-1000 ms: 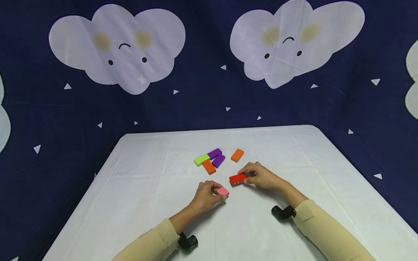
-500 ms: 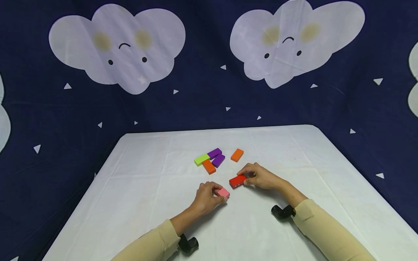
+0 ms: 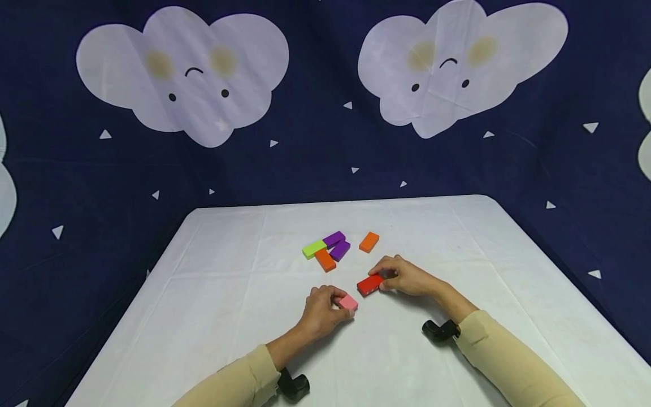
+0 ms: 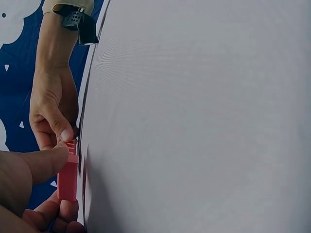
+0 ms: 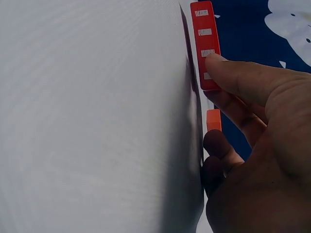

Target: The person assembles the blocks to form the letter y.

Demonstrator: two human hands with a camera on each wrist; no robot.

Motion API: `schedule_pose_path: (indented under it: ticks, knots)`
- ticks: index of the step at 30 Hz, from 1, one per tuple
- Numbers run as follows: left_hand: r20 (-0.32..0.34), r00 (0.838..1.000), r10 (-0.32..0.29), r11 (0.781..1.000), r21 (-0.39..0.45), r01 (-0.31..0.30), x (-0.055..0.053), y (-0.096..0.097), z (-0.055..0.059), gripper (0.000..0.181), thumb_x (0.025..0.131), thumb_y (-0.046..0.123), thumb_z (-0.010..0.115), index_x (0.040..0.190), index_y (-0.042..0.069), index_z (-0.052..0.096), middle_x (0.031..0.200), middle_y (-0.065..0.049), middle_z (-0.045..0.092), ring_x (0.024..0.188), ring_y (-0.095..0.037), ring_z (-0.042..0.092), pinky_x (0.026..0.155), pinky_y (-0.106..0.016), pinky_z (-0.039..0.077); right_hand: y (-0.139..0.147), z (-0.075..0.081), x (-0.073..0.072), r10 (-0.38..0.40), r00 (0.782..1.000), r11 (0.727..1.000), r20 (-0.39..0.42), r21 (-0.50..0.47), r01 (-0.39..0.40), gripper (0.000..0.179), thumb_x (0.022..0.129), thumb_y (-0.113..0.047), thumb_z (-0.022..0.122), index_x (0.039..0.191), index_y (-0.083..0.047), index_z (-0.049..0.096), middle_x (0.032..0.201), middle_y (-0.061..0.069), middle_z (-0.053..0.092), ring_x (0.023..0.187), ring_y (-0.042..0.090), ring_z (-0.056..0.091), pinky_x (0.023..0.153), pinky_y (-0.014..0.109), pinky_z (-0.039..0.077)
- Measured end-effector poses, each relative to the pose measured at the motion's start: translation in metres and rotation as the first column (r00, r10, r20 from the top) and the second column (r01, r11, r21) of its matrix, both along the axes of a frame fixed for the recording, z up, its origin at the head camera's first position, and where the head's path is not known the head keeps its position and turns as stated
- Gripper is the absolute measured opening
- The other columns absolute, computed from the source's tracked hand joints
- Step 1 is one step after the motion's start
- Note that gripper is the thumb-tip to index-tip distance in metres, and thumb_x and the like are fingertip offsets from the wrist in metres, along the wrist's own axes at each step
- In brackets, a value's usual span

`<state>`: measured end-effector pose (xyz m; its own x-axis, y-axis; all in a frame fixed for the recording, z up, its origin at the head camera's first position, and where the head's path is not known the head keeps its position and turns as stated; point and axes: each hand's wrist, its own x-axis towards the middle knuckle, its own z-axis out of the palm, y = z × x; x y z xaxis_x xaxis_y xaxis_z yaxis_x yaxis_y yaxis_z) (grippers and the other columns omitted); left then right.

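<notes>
Near the middle of the table, my left hand (image 3: 320,312) pinches a pink block (image 3: 348,302) between thumb and fingers. The block's narrow end faces the thumb in the left wrist view, with a finger below it (image 4: 67,179). Just beyond and to the right, my right hand (image 3: 409,277) grips one end of a red block (image 3: 368,286). White labels run along the red block's side (image 5: 204,32) in the right wrist view, and my thumb covers part of one. A short gap separates the pink and red blocks in the head view.
Farther back on the white-covered table (image 3: 244,339) lies a group: a lime green block (image 3: 314,249), an orange block (image 3: 325,260) and two purple blocks (image 3: 340,250). Another orange block (image 3: 369,242) lies alone to their right. A dark blue cloud-print cloth (image 3: 315,113) hangs behind.
My left hand and the pink block have shifted slightly toward me. The red block has turned a little and come slightly nearer in my right hand. The other blocks stay put.
</notes>
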<state>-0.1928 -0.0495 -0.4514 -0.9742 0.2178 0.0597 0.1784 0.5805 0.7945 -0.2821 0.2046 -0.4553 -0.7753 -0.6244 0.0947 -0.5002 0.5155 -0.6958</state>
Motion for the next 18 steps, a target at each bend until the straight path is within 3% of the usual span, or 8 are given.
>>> schedule_pose_path:
  ticks: [8,18]
  knots:
    - [-0.004,1.000,-0.004,1.000,-0.027,0.004,0.0006,0.0009,-0.0009,0.033,0.071,0.020,0.080,0.099,0.008,0.067,0.086,-0.003,0.059,0.081,-0.014,0.038,0.071,-0.027,0.027,-0.0006,0.0004,0.0016,0.008,1.000,1.000,0.026,0.003,-0.009,0.034,0.080,-0.012,0.070,0.113,-0.020,0.068,0.111,-0.005,0.064,0.094,0.018,0.041,0.084,0.031,0.029]
    - [-0.054,0.998,-0.010,0.997,-0.077,0.006,0.0004,0.0024,-0.0031,0.031,0.070,0.022,0.081,0.094,0.010,0.066,0.083,-0.003,0.060,0.079,-0.011,0.039,0.073,-0.028,0.026,-0.0033,0.0018,0.0039,0.003,0.998,1.000,0.064,0.009,-0.004,0.033,0.080,-0.011,0.069,0.109,-0.027,0.068,0.112,-0.005,0.065,0.093,0.019,0.039,0.081,0.031,0.031]
